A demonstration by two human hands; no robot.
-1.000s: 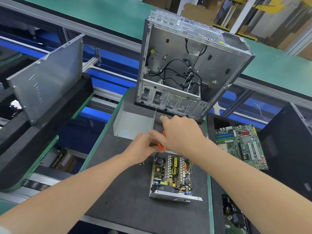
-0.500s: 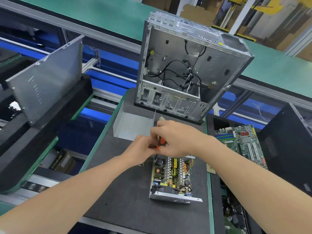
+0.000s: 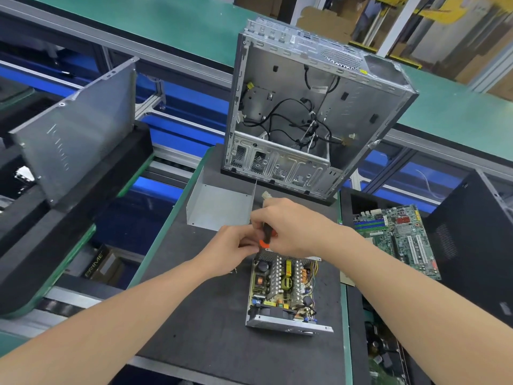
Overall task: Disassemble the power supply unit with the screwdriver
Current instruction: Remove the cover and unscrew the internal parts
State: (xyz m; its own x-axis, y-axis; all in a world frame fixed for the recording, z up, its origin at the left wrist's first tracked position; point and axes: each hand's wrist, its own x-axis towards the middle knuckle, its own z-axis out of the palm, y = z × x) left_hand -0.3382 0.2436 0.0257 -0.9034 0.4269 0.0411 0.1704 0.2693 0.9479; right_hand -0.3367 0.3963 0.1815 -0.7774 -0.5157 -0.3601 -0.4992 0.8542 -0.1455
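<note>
Between the hands (image 3: 294, 229) (image 3: 231, 250), screwdriver (image 3: 266, 234) tip hidden.

I see a matt, finely rough dark grey work mat (image 3: 208, 315), a dull smooth grey sheet-metal cover (image 3: 222, 205), a silver bare-metal computer case (image 3: 305, 107), faintly shiny, a glossy orange and black plastic-handled screwdriver (image 3: 267, 236)

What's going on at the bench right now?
A person is working on the opened power supply unit lying on the dark mat. The right hand grips the orange-and-black screwdriver over the unit's far edge, and the left hand pinches it near the lower end. The unit's circuit board is exposed; a bent metal cover lies just beyond, before the gutted computer case.
</note>
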